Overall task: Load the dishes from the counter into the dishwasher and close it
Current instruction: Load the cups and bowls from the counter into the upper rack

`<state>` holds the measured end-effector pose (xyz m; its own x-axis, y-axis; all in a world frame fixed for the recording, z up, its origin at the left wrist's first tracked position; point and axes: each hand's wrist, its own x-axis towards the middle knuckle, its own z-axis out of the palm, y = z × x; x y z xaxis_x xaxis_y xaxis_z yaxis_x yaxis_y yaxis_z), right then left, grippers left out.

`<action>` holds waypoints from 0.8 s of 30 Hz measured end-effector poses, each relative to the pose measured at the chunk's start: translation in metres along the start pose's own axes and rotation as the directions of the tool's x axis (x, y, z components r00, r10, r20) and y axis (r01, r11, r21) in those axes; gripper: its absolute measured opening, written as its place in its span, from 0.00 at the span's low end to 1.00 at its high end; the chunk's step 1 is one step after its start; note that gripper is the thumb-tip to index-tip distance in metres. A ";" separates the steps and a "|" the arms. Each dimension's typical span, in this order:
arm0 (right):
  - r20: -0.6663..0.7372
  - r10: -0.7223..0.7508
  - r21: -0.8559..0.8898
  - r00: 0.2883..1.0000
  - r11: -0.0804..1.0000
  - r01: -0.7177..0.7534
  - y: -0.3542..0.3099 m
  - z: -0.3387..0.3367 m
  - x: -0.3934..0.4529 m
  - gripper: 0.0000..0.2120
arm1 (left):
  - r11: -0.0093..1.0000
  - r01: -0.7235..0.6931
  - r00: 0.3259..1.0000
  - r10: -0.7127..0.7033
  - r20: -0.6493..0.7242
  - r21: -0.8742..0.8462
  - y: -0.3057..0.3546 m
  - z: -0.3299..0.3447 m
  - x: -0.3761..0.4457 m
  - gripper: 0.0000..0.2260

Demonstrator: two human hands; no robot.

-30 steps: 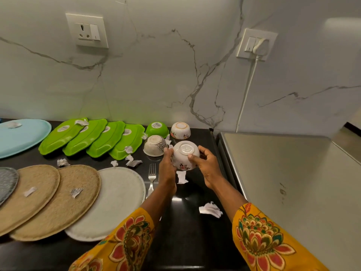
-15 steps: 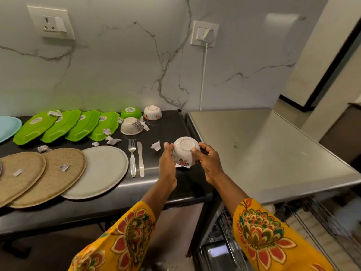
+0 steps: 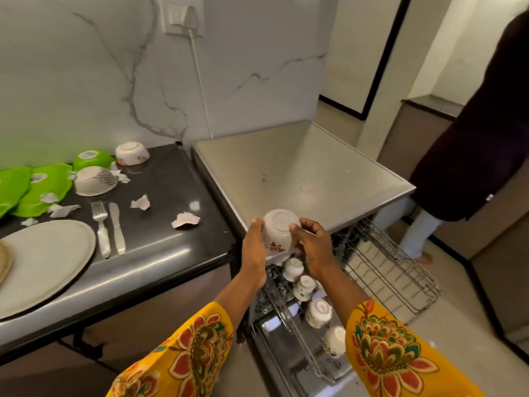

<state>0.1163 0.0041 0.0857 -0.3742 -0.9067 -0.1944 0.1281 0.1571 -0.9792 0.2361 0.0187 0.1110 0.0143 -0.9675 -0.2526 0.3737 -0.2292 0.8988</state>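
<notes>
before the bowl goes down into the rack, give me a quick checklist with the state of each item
1. Grip: left hand and right hand both hold the floral bowl: ok.
2. Bowl turned base up: ok.
3. Bowl over the pulled-out upper rack: ok.
4. Free slot: cups fill the near-left row, open wire to the right: ok.
5. Rack fully seated on its rails: cannot tell.
6. Other person stands clear of the rack: ok.

A white floral bowl (image 3: 279,230) hangs upside down above the dishwasher's pulled-out wire rack (image 3: 383,270), where four cups (image 3: 317,308) sit.
</notes>
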 end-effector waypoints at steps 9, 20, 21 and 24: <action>-0.293 0.022 -0.008 0.956 1.000 -0.026 0.010 -0.131 0.019 0.05 | 0.991 0.124 0.982 -0.130 0.134 0.053 -0.070 0.114 -0.014 0.13; -0.419 0.191 0.007 0.887 0.978 -0.207 0.053 -0.253 0.052 0.04 | 0.921 0.297 0.899 -0.359 0.251 0.252 -0.165 0.199 0.002 0.13; -0.420 0.208 0.010 0.883 0.974 -0.225 0.059 -0.260 0.054 0.04 | 0.913 0.302 0.892 -0.372 0.256 0.274 -0.172 0.202 0.002 0.13; -0.436 0.275 0.024 0.857 0.955 -0.295 0.082 -0.284 0.067 0.06 | 0.873 0.344 0.861 -0.440 0.255 0.347 -0.202 0.216 0.008 0.16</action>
<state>-0.1594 0.0678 -0.0241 -0.6856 -0.5632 -0.4612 0.2543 0.4083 -0.8767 -0.0390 0.0342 0.0050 -0.3888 -0.7592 -0.5220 0.0093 -0.5698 0.8218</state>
